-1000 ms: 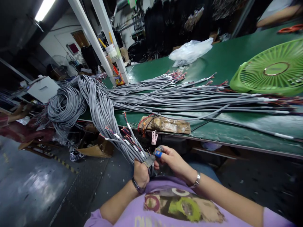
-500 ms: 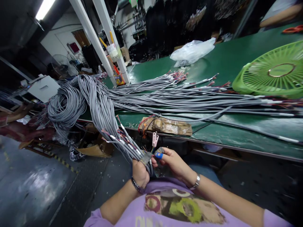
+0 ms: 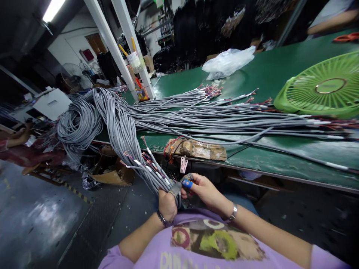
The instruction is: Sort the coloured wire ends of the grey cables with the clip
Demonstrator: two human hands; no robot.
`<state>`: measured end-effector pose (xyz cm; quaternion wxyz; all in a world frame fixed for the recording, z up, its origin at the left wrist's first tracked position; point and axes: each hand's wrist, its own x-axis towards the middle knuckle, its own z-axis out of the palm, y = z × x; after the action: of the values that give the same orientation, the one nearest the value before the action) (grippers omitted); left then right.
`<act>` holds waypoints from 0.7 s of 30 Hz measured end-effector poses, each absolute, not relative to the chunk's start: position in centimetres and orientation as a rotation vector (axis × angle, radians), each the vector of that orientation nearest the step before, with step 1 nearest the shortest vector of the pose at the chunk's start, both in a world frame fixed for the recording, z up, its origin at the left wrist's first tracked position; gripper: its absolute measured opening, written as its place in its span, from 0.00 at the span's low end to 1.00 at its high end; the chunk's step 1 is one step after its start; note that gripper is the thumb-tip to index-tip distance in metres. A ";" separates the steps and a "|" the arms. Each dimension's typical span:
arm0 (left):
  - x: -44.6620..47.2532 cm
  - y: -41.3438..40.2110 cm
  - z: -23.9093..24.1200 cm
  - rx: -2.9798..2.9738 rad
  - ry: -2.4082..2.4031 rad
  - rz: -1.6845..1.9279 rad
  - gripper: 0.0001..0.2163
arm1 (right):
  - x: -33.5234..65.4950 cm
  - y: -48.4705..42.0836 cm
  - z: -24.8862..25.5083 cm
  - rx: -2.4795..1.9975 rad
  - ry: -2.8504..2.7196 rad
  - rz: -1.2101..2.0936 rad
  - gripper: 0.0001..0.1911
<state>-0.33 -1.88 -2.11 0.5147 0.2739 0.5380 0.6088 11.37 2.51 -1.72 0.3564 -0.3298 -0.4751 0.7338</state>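
My left hand is closed around the end of a thick bundle of grey cables, in front of my body. The thumb, wrapped in grey tape, lies across the bundle. Short stripped ends with white sleeves and thin coloured wires stick up along it. Close by on the right, my right hand pinches its fingertips together beside the bundle; blue tape covers one finger and a grey wrap another. What sits between those fingertips is too small to make out. A pink clothespin hangs just above them at the table edge.
More grey cables stretch across the green table, with a coil at its left end. A wooden block lies at the front edge. Further off are a green fan, a plastic bag and orange-handled scissors.
Both hands stay at the bundle, with only a slight shift. The wires seen just below the clothespin no longer show there; the right fingertips remain pinched.
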 end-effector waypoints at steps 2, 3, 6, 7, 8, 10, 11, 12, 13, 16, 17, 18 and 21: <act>-0.6 -2.0 -2.1 0.684 1.296 1.443 0.13 | 11.4 2.4 -1.6 -0.818 -1.229 1.910 0.15; -0.7 -2.2 -2.1 0.707 1.295 1.421 0.12 | 11.4 2.3 -1.5 -0.794 -1.227 1.930 0.14; -0.9 -2.5 -2.0 0.778 1.289 1.325 0.12 | 11.3 2.1 -1.2 -0.768 -1.224 1.980 0.13; -1.0 -2.5 -1.9 0.787 1.285 1.309 0.12 | 11.2 2.1 -1.1 -0.777 -1.225 1.985 0.13; -1.0 -2.5 -1.9 0.783 1.281 1.313 0.12 | 11.2 2.1 -1.1 -0.791 -1.226 1.988 0.13; -1.0 -2.4 -1.8 0.725 1.267 1.379 0.11 | 11.1 2.1 -1.1 -0.843 -1.211 1.994 0.14; -1.0 -2.3 -1.8 0.680 1.255 1.424 0.11 | 11.0 2.2 -1.1 -0.877 -1.190 1.998 0.14; -1.0 -2.1 -1.8 0.630 1.241 1.465 0.11 | 11.0 2.2 -1.2 -0.911 -1.161 2.005 0.14; -1.0 -2.0 -1.8 0.582 1.224 1.496 0.10 | 11.0 2.2 -1.3 -0.942 -1.132 2.010 0.14; -1.1 -1.7 -2.0 0.482 1.197 1.531 0.08 | 11.0 2.2 -1.6 -0.974 -1.099 2.005 0.13; -1.1 -1.7 -2.0 0.470 1.199 1.533 0.08 | 11.0 2.2 -1.6 -0.967 -1.115 1.992 0.13; -1.0 -1.7 -2.1 0.471 1.206 1.534 0.08 | 11.0 2.1 -1.7 -0.956 -1.139 1.977 0.13; -0.9 -1.9 -2.1 0.529 1.231 1.518 0.10 | 11.1 2.1 -1.5 -0.884 -1.194 1.967 0.13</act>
<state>-0.89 -1.90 -2.11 0.5298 0.2215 0.5156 0.6359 11.07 2.05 -1.49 0.3319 -0.3382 -0.4568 0.7529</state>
